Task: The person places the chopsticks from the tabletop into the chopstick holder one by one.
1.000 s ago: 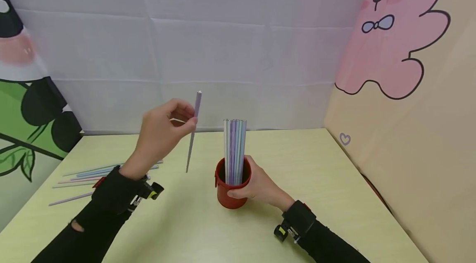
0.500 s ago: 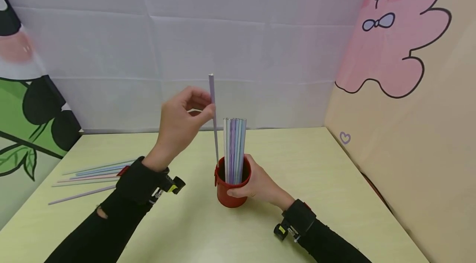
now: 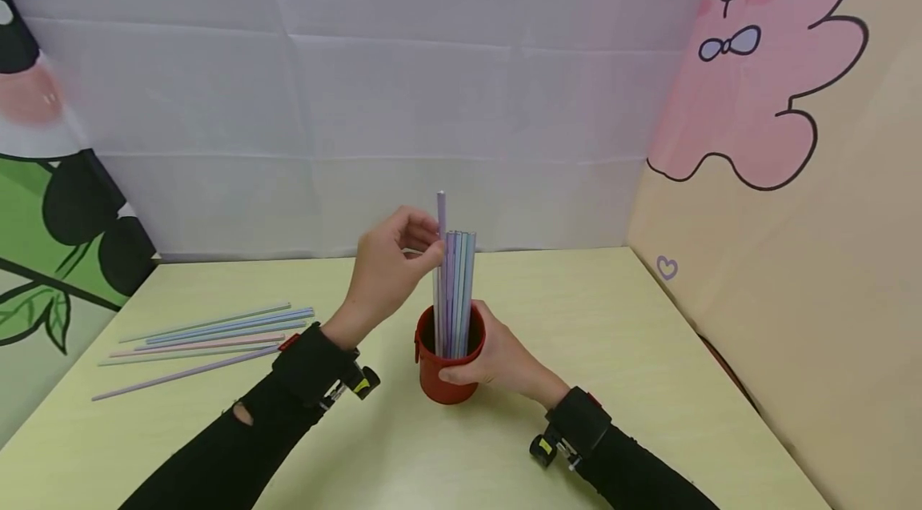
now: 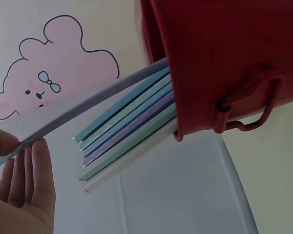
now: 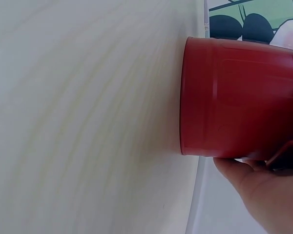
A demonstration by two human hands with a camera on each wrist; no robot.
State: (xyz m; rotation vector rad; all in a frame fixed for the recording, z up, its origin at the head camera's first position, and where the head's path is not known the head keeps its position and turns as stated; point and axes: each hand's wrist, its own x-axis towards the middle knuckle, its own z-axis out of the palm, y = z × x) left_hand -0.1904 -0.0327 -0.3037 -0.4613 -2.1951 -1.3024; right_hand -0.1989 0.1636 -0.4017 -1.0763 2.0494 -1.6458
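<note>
My left hand [image 3: 392, 263] pinches a purple straw [image 3: 442, 210] between thumb and fingers. The straw's lower end is inside the mouth of a red metal bucket [image 3: 448, 382], and its top stands above the others. In the left wrist view the held straw [image 4: 95, 104] runs from my fingertips past the bucket's rim. Several pastel straws [image 4: 124, 127] in blue, green, purple and white stand bundled in the bucket. My right hand [image 3: 504, 358] grips the bucket's right side, thumb across its front. The right wrist view shows the bucket's lower wall [image 5: 244, 97] and part of that hand.
Several loose straws [image 3: 216, 334] in green, blue, pink and purple lie on the pale wooden table [image 3: 598, 310], left of the bucket. A white cloth [image 3: 403, 94] hangs behind the table, and a wall with a pink bear drawing [image 3: 763, 94] stands at the right.
My left hand has moved right with the purple straw, rising and then lowering, so its lower end has gone into the bucket. My right hand and the bucket have stayed put.
</note>
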